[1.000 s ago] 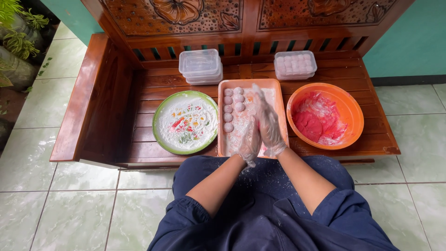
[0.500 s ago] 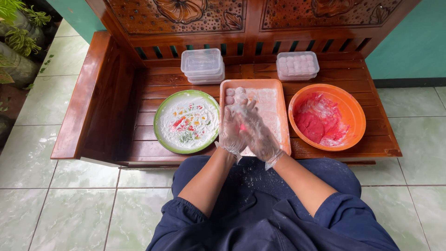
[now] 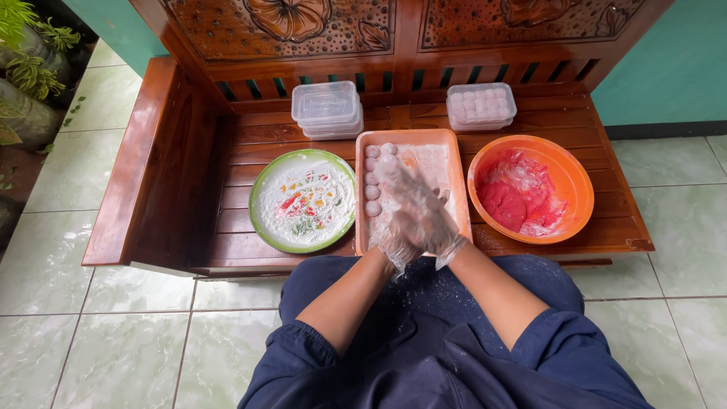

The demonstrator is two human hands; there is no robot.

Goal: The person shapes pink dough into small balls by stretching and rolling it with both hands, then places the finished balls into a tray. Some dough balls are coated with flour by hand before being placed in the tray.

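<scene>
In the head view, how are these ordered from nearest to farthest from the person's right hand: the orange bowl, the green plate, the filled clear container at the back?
From the right hand:
1. Orange bowl, just to its right.
2. Green plate, to the left, past the other hand.
3. Filled clear container, at the back right; close to the plate's distance, so this order is uncertain.

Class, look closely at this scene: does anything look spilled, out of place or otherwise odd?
Only a little: white flour is dusted over the dark trousers just below the gloved hands. The tray, plate and bowl sit tidily.

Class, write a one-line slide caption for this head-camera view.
Gloved hands, left hand and right hand pressed together, over a floured tray of dough balls on a wooden bench.
</scene>
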